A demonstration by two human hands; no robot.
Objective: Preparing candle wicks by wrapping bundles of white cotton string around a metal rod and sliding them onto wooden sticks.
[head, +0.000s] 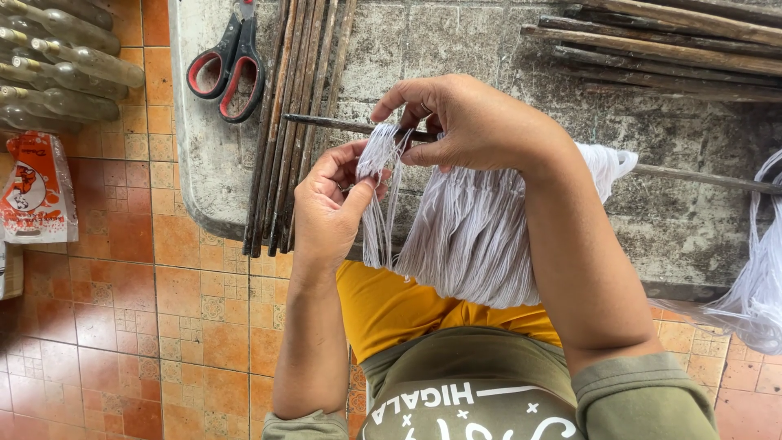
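Left hand (330,208) pinched a small bunch of white threads (472,228); right hand (472,122) gripped the thin stick (326,122) they hung from, above a stone slab (456,49)

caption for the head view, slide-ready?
Left hand and right hand work white threads hanging from a thin rod over a worn table.

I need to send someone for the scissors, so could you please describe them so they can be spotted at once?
Start at the grey stone slab that fills the top of the view. At its left end, beside a bundle of dark sticks lying lengthwise, rest the scissors. Their black handles with red-lined loops set them apart; nothing else on the slab is red.
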